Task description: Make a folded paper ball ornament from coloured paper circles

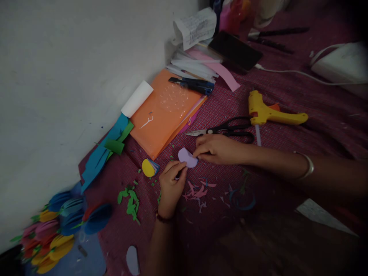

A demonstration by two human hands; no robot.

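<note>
1. As seen from head view, noted left hand, thumb and forefinger clamped on lower edge of lilac paper piece.
2. Observed right hand, fingertips drawn together on piece's right edge.
3. Located piece between both hands, above red checked cloth.
4. Logged near left hand: yellow-faced paper stack, pink scraps.
5. Recorded farther out: scissors, orange sheets, yellow glue gun.
</note>
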